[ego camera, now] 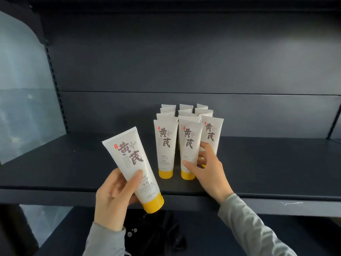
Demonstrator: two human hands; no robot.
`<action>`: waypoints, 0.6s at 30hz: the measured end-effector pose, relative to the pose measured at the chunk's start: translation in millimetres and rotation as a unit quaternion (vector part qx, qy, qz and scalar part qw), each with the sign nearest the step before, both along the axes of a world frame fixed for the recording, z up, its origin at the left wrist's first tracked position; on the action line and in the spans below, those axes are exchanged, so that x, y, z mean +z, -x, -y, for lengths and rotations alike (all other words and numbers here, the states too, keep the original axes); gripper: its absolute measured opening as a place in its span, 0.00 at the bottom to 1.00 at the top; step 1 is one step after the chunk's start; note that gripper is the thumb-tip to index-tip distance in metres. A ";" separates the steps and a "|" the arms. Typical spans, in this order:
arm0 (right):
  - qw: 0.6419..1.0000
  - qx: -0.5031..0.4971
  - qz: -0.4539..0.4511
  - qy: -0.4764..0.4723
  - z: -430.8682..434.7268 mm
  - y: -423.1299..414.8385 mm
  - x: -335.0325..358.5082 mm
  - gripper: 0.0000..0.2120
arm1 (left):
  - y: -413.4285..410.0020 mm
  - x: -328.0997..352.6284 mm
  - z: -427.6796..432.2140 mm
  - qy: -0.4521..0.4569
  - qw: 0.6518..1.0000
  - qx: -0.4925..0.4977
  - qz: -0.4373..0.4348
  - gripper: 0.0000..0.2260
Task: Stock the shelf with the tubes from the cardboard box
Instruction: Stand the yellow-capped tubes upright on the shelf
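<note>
Fingers [135,177] of the left hand [110,200] grip a tilted tube [129,157] over the front edge of the shelf [73,172]; the right hand [210,172] pinches the front middle tube [188,141], seemingly settling it; next, the tilted tube needs standing upright beside the left row [166,126].

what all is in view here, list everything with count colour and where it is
standing tubes: about a dozen, exact count hidden, white with yellow caps, cap-down in three rows on the shelf
middle front tube: one of those, white and yellow, front of the middle row
held tube: one, white with yellow cap, tilted in front of the shelf, left of the rows
shelf: one, dark grey, across the middle
back panel: one, dark grey, behind the shelf
clear sheet: one, see-through, far left
black object: one, too dark to tell what, on the lower level
sleeves: two, grey, bottom
left hand: grips the held tube
right hand: pinches the middle front tube
</note>
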State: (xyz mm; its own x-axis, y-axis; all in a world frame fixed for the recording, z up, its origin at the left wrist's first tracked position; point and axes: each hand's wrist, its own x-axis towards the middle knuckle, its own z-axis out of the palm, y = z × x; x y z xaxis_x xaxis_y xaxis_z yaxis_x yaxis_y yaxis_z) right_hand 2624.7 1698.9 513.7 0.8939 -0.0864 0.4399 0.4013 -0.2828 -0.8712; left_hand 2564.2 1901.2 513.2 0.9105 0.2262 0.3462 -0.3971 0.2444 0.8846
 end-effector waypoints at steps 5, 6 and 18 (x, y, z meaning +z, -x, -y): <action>1.000 -0.020 0.003 0.016 -4.6 -0.9 -2.2 0.22 | -4.2 -3.4 -10.5 0.004 1.000 -0.007 -0.006 0.09; 1.000 -0.024 0.002 0.019 -5.3 -0.9 -2.8 0.22 | -4.3 -4.1 -11.1 0.003 1.000 -0.006 -0.008 0.09; 0.986 -0.058 0.116 -0.105 19.8 27.9 -2.9 0.18 | 2.5 7.4 13.3 -0.016 0.999 -0.026 0.022 0.09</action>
State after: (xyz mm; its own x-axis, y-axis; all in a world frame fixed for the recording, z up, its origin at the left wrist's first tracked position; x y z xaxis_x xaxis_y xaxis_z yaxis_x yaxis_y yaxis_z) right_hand 2596.8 1679.1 510.7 0.7499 -0.2929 0.5932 0.5730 -0.1607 -0.8037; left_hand 2561.7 1887.9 520.6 0.9046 0.1677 0.3920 -0.4230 0.2377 0.8744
